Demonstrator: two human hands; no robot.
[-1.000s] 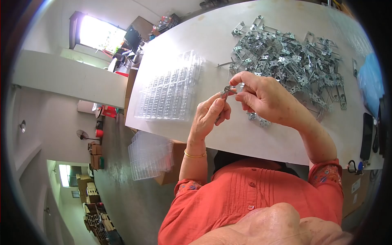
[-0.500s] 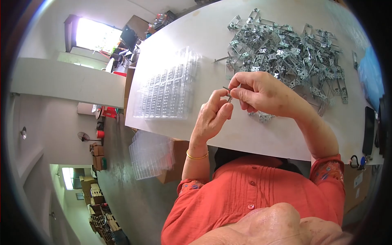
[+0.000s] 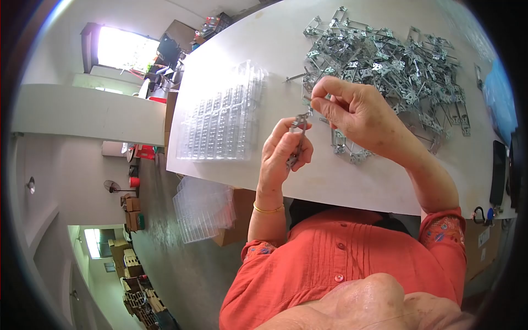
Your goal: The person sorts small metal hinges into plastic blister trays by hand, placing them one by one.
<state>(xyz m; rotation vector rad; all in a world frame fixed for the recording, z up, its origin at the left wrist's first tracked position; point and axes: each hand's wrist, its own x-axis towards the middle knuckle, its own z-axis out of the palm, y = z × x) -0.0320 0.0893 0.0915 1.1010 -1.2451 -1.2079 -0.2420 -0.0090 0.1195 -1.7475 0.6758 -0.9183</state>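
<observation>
My left hand [image 3: 283,149] is closed around a small metal bracket [image 3: 298,130], whose top end sticks up above the fingers. Just up and to the right, my right hand [image 3: 344,107] has thumb and forefinger pinched together; something thin seems to show at the fingertips, too small to make out. Behind my right hand spreads a big heap of metal brackets [image 3: 390,69] on the white table [image 3: 231,179]. One loose piece [image 3: 295,78] lies at the heap's left edge. A stack of clear plastic trays [image 3: 220,118] sits to the left of my hands.
More clear trays [image 3: 201,212] stand below the table's left edge, beside a cardboard box [image 3: 241,214]. At the right are a blue plastic bag [image 3: 499,104], a black phone-like object [image 3: 498,173] and a small blue item with a cord [image 3: 490,214].
My right hand has moved up and away from my left hand. The bracket in my left hand now shows upright and more fully.
</observation>
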